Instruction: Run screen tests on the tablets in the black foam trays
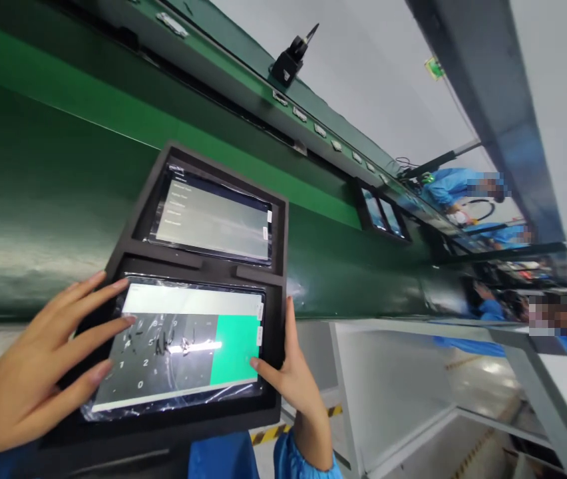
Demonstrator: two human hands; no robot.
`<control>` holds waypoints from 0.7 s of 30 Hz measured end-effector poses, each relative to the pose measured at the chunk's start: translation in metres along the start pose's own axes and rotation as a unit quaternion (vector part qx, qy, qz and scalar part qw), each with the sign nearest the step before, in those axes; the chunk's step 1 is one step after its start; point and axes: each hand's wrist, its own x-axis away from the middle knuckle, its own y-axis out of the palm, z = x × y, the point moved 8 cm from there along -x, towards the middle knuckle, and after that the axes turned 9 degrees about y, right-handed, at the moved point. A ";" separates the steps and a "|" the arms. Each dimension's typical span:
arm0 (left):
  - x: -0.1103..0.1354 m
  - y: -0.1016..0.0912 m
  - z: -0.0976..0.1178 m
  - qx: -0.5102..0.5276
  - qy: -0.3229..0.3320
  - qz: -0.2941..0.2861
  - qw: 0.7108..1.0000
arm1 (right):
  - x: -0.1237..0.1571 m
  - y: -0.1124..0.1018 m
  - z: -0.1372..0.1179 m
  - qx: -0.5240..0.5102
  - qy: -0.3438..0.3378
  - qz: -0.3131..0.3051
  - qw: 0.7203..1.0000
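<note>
A black foam tray (279,279) with two compartments lies on the green belt, its near end reaching over the edge. The near compartment holds a tablet (178,356) in clear film, showing a dark calculator keypad with a green panel. In the far compartment lies another tablet (213,219) with a text menu on its screen. My left hand (48,366) is open, fingers spread over the near tablet's left edge. My right hand (296,372) grips the tray's right side, thumb on the green panel and index finger along the outer wall; its other fingers are hidden.
Farther along the green belt (333,266) sits another black tray (403,233) with two lit tablets. A small black device (288,63) stands on the ledge above. Co-workers in blue (456,189) are at the right. A grey-white frame (388,392) stands below the belt's edge.
</note>
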 end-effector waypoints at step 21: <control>0.014 -0.011 -0.012 -0.046 0.008 0.015 0.999 | -0.005 0.000 -0.005 0.039 -0.006 0.013 0.999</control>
